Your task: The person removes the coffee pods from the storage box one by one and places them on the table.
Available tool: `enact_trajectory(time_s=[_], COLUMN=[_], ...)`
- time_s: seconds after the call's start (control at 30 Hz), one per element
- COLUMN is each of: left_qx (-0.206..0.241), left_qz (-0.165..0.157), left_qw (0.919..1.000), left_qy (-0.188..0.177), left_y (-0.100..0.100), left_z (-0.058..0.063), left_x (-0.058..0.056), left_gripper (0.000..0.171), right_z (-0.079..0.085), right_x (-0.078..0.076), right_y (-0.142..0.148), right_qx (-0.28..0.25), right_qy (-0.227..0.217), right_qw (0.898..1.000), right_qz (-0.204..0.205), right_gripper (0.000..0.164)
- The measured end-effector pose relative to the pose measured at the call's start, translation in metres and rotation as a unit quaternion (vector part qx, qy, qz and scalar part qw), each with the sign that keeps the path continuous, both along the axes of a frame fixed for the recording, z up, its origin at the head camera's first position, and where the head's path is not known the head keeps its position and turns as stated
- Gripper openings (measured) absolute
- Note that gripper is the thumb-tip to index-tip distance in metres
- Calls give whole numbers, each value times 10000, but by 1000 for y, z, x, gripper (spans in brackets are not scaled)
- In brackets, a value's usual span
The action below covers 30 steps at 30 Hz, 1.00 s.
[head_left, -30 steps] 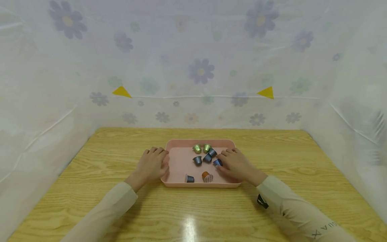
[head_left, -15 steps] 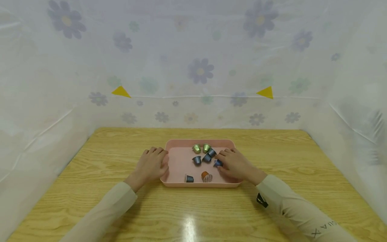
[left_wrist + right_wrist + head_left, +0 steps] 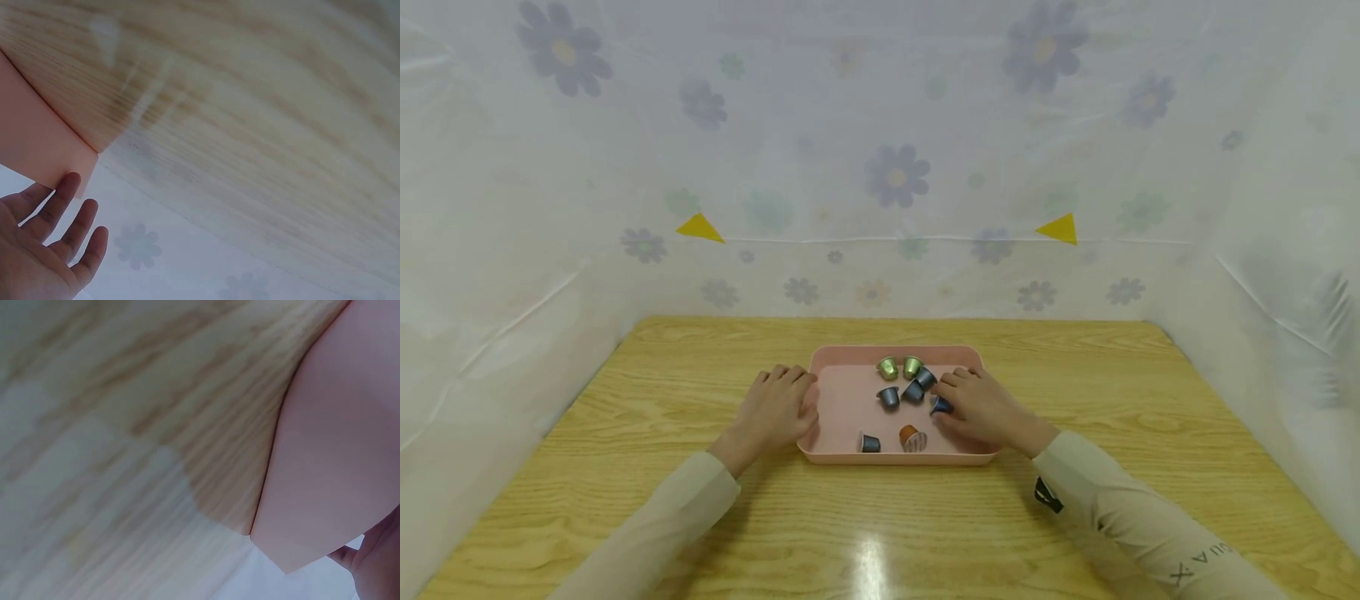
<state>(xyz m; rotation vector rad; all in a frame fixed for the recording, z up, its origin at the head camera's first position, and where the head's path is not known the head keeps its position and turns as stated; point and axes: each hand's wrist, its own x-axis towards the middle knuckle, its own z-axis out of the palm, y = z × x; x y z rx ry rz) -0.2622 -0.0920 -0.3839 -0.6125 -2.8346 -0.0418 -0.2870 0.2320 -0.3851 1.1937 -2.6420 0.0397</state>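
A pink tray (image 3: 842,417) lies on the wooden table with several coffee capsules in it. My left hand (image 3: 775,408) rests at the tray's left rim; in the left wrist view its loosely bent fingers (image 3: 65,187) are at the outer wall, one passing behind the rim. Reaching over the right rim, my right hand (image 3: 981,404) pinches a dark blue capsule (image 3: 941,406) between thumb and fingers. Two green capsules (image 3: 888,368) sit toward the back, and dark grey ones (image 3: 889,398) lie in the middle. An orange capsule (image 3: 912,437) is near the front wall.
Another dark grey capsule (image 3: 870,443) lies by the tray's front wall. The wooden table (image 3: 715,525) spreads around the tray. A pale flowered sheet (image 3: 805,167) hangs behind and at both sides, with two yellow triangles (image 3: 1060,228) on it.
The dark blue capsule has tilted and shifted slightly right under my right fingers. My left hand and the other capsules stay in place.
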Motion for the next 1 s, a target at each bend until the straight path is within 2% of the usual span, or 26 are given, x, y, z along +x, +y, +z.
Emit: enact_trajectory(time_s=[0.2, 0.63, 1.0], left_qx=[-14, 12, 22], left_qz=[-2, 6, 38], left_qw=[10000, 10000, 10000], left_qy=[70, 99, 57], left_y=[1, 1, 2], left_z=[0, 0, 2], left_x=[0, 1, 2], left_gripper=[38, 38, 38], right_z=[1, -1, -3], right_x=[-1, -3, -4], right_y=[-3, -5, -4], right_qx=[66, 262, 38], right_qy=[-157, -75, 131], right_qw=[9998, 9995, 9999], right_qz=[-86, -150, -14], right_gripper=[31, 32, 24])
